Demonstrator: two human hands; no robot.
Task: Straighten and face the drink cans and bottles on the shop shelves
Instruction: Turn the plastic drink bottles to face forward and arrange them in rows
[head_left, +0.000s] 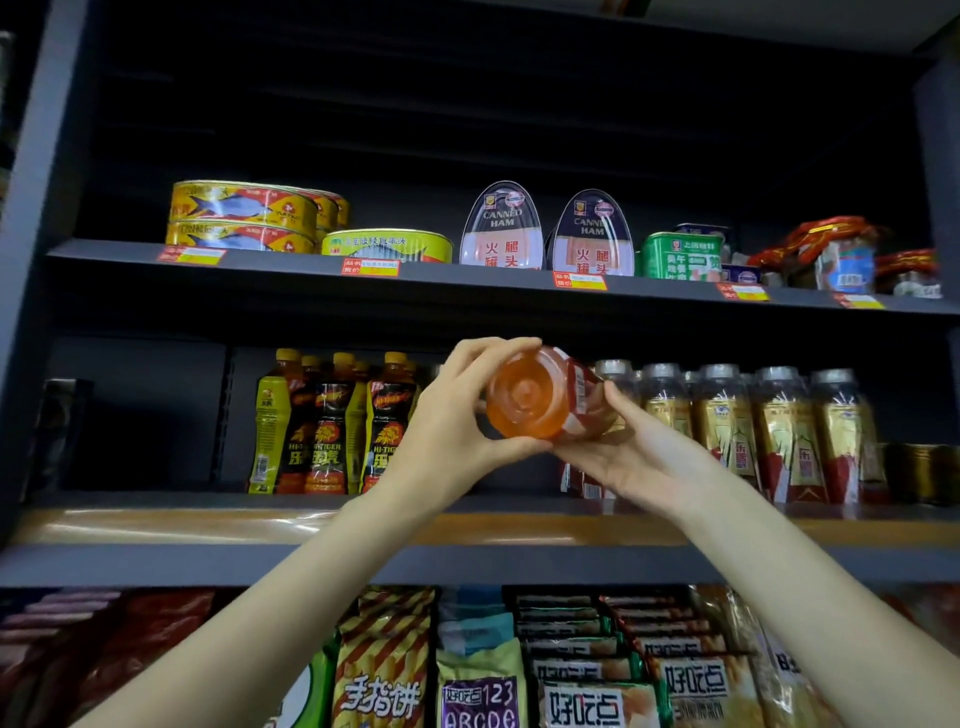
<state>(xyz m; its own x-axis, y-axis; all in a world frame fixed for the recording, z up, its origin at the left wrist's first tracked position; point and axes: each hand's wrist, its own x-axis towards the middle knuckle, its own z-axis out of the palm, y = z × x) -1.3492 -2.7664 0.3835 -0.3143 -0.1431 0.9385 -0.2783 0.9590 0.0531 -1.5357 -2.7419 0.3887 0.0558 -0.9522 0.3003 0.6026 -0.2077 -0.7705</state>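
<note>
Work looks only partly done: both hands, left hand (457, 415) and right hand (631, 452), curl around an orange bottle (535, 397) held on its side, base toward the camera, in front of the drinks shelf (156, 519), where yellow-capped bottles (332, 421) left and gold-labelled bottles (753, 421) right already face forward.

Shop: stocked shelves (467, 283), price tags (370, 267), snack packs (382, 670).

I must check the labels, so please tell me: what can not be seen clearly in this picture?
Head view only:
- Orange plastic bottle: base faces the camera, so the cap is hidden; left hand and right hand cover its label.
- Yellow price tags: print too small.
- Dark cans at the right edge: blurred.
</note>
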